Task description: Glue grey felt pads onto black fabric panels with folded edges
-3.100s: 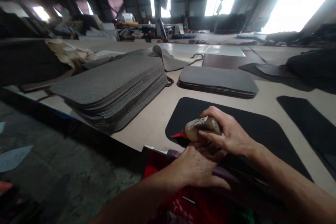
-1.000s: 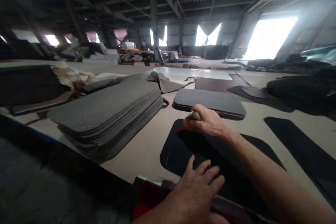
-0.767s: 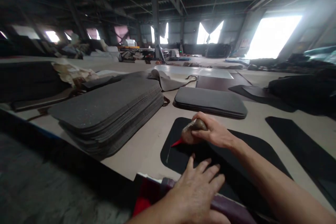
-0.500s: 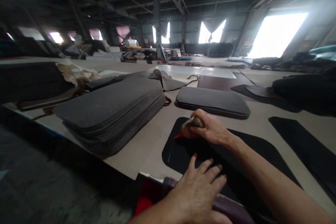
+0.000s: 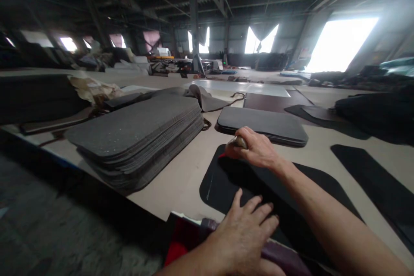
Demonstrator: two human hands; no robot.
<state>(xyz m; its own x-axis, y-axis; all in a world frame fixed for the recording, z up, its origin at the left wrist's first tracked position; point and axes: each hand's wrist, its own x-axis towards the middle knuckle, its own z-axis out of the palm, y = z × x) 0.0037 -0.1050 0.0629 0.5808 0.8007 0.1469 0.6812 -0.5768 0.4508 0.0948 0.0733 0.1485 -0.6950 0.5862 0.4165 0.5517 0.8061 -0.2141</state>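
Note:
My right hand point(image 5: 255, 149) is closed around a brownish squeeze bottle point(image 5: 238, 141) with a red tip, held at the far left edge of a black rounded mat point(image 5: 223, 179) on the table. Most of the bottle is hidden by my fingers. My left hand point(image 5: 246, 233) lies flat with fingers spread on the mat's near edge, pressing it down.
A tall stack of grey mats point(image 5: 139, 131) stands to the left. A thinner stack of dark grey mats point(image 5: 261, 123) lies beyond my right hand. Another black mat point(image 5: 371, 177) lies to the right. The table's near edge point(image 5: 152, 207) drops to the floor at left.
My right hand has slid the bottle away from me to the mat's far edge, after pulling it nearer a moment earlier. My left hand stays flat on the mat.

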